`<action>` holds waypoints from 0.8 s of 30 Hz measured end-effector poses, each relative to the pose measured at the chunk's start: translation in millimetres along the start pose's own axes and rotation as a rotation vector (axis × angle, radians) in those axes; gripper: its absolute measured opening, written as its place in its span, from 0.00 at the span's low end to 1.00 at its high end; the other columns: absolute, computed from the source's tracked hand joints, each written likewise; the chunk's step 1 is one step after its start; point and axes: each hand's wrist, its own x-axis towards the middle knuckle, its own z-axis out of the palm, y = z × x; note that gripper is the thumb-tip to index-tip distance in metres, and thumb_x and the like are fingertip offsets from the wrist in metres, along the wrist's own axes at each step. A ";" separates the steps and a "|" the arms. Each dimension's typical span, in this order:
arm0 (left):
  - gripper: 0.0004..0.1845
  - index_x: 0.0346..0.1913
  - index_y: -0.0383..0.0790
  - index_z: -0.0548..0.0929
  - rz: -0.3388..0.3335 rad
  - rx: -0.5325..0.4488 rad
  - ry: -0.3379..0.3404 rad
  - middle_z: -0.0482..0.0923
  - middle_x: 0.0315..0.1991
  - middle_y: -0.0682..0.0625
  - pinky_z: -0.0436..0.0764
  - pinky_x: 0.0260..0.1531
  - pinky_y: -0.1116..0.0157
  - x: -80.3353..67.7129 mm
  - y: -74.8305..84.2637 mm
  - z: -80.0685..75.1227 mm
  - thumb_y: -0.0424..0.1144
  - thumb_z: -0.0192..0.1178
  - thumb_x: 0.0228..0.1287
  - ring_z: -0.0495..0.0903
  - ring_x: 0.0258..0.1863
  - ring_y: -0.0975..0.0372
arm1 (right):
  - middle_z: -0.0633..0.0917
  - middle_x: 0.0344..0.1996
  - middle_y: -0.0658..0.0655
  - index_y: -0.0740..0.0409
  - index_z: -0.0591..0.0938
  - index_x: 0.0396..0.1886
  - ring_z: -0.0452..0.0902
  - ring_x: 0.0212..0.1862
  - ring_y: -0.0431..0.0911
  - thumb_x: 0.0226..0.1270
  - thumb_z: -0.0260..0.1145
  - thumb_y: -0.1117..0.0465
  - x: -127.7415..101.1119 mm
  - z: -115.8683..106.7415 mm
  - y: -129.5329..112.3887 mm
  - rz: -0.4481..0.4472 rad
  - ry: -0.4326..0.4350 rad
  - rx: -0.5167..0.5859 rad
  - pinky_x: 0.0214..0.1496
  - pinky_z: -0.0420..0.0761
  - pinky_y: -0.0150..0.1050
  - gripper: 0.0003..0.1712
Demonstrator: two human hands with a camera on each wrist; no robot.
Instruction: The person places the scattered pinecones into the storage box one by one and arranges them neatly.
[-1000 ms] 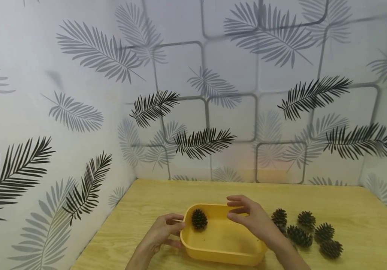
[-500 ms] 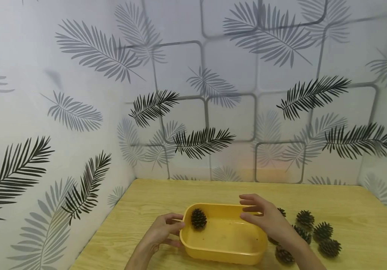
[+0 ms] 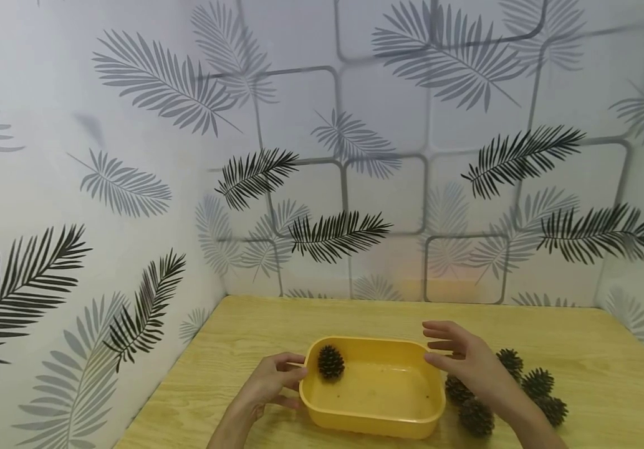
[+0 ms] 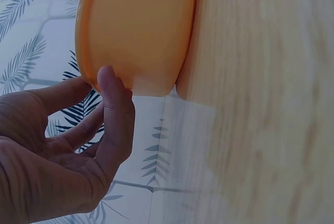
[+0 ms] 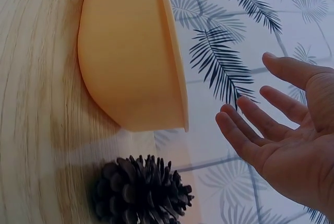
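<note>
A yellow plastic basin (image 3: pixel 372 430) with rounded corners stands upright on the table, with one pine cone (image 3: pixel 330 363) in its far left corner. My left hand (image 3: pixel 268 381) holds the basin's left end, thumb and fingertips at the rim; in the left wrist view the thumb (image 4: pixel 117 114) overlaps the outer wall. Past the opposite end my right hand (image 3: pixel 470 358) hovers with loosely spread fingers and nothing in them. Below that hand lies a dark brown pine cone (image 5: pixel 138 190), close to the basin's outer wall.
To the basin's right several more pine cones rest in a loose group, among them one at the front (image 3: pixel 475 418) and one at the outer side (image 3: pixel 537 382). My right forearm partly covers the group. Leaf-patterned walls (image 3: pixel 378 274) border the wooden table (image 3: pixel 232 337).
My right hand has moved rightward from above the basin to beyond its right end, over the pine cones. The left hand, the basin and the cone inside stay put.
</note>
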 end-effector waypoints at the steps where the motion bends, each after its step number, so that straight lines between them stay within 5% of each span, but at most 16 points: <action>1: 0.26 0.67 0.28 0.77 0.000 0.000 0.000 0.79 0.52 0.39 0.93 0.33 0.57 -0.1 0.1 0.3 0.39 0.66 0.74 0.86 0.40 0.54 | 0.74 0.70 0.70 0.56 0.71 0.76 0.75 0.66 0.67 0.75 0.69 0.51 -1.5 -2.2 0.1 -0.002 0.006 -0.010 0.59 0.87 0.53 0.35; 24: 0.26 0.68 0.29 0.77 -0.017 0.008 0.005 0.79 0.53 0.38 0.93 0.33 0.57 2.6 -2.5 0.1 0.40 0.66 0.74 0.86 0.40 0.54 | 0.72 0.71 0.73 0.60 0.69 0.77 0.75 0.65 0.68 0.75 0.69 0.53 -22.0 -33.2 19.8 0.050 0.064 -0.067 0.56 0.88 0.54 0.37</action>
